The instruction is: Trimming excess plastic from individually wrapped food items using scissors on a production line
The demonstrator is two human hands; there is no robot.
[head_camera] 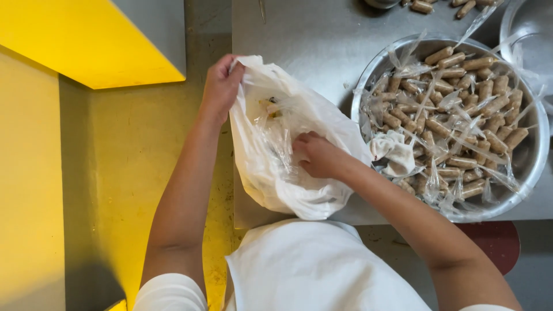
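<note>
The left hand (220,86) pinches the rim of a thin, crinkled white plastic bag (299,173) at the steel desk (311,40) edge. The right hand (315,155) reaches inside, its grip hidden, so I cannot tell. Just beside, a round metal bowl (533,167) holds brown cylindrical rolls (455,124) in clear wrappers.

A round metal bowl (533,167) of brown wrapped rolls (461,60) sits on a steel table (311,34), with a crumpled white cloth (394,151) inside.

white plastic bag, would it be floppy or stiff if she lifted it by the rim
Probably floppy: the bag is thin, crumpled, and sags where the left hand pinches its rim. Likely light, though contents inside are hidden. The film looks smooth, so possibly slippery under the right hand.
</note>
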